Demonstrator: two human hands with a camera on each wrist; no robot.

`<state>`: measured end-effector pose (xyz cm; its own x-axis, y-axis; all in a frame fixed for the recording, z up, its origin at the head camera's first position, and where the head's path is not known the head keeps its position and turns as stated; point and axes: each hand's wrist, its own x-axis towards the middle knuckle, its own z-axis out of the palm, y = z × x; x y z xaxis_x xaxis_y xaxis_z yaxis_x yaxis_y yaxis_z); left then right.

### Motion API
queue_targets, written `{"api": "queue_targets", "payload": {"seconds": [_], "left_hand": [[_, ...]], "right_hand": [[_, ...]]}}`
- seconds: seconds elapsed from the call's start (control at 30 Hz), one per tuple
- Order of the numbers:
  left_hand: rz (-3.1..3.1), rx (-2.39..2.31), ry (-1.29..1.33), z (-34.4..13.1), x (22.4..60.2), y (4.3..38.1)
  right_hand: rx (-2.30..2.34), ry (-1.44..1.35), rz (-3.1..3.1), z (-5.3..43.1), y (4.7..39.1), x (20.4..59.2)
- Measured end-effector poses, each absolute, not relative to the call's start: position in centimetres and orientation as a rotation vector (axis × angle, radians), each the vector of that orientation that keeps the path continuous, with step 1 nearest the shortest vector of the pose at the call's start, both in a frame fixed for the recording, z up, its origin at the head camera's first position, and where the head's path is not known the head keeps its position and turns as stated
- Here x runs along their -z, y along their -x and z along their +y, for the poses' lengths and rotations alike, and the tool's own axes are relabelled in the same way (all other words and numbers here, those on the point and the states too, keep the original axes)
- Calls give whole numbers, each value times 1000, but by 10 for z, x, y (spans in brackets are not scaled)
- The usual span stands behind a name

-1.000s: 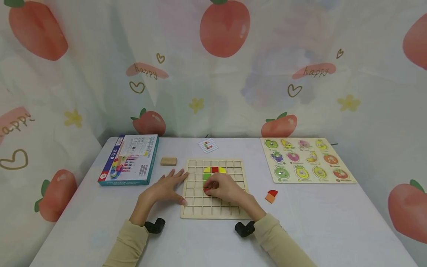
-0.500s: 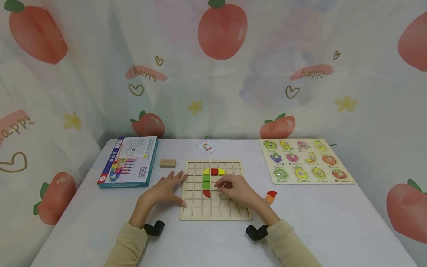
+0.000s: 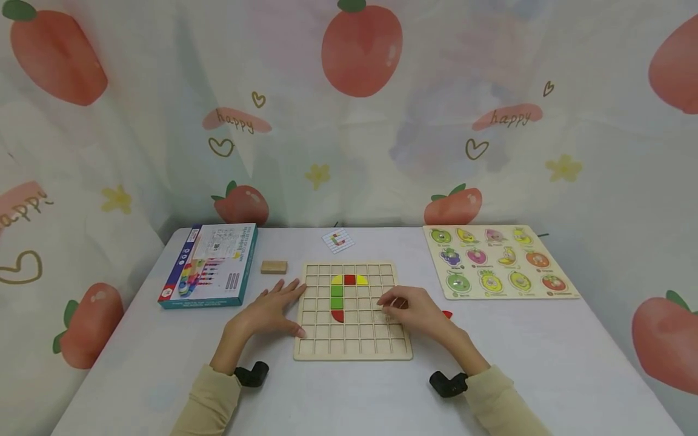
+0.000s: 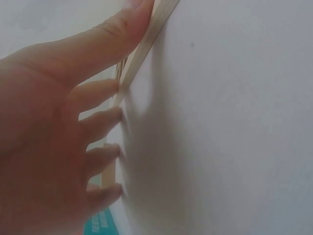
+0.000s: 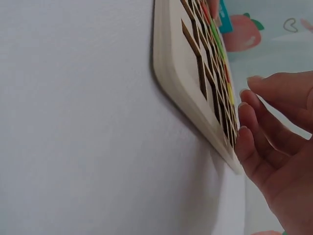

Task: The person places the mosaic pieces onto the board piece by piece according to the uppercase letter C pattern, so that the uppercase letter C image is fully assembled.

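Observation:
A wooden grid board point(image 3: 354, 348) lies flat on the white table. Set into its cells are a red square point(image 3: 349, 280) between two yellow quarter-rounds point(image 3: 362, 280), with green squares point(image 3: 337, 297) and a red quarter-round point(image 3: 338, 316) down the left side. My left hand point(image 3: 267, 313) is spread along the board's left edge, thumb and fingertips at its side. Over the right edge hovers my right hand point(image 3: 417, 310), fingers loosely bent, nothing between thumb and fingers in the right wrist view point(image 5: 279, 132). Behind that hand a loose red piece point(image 3: 448, 314) peeks out; its orange neighbour is hidden.
A small pattern card point(image 3: 338, 240) lies beyond the board. At the back left are a boxed set point(image 3: 212, 266) and a wooden block point(image 3: 274, 267). A fruit puzzle board point(image 3: 500, 263) lies at the back right.
My right hand has let go of the red quarter-round at the lower left and moved right across the board, now covering the orange piece. The left hand stays in place.

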<state>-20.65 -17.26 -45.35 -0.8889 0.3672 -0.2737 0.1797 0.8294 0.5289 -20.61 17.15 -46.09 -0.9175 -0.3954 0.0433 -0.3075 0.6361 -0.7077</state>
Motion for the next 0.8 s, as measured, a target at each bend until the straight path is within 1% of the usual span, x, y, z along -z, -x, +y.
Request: {"api": "queue_targets", "payload": {"seconds": [0.3,0.47,0.8], "left_hand": [[2664,-702,-390,-170,452,206],[2660,-704,-396,-171,453,206],[2653,-701,-406,-170,451,206]], "right_hand": [[1088,467,2776,203,196,463],[1062,508,2811,221,191,461],[1037,462,2815,254,188,456]]}}
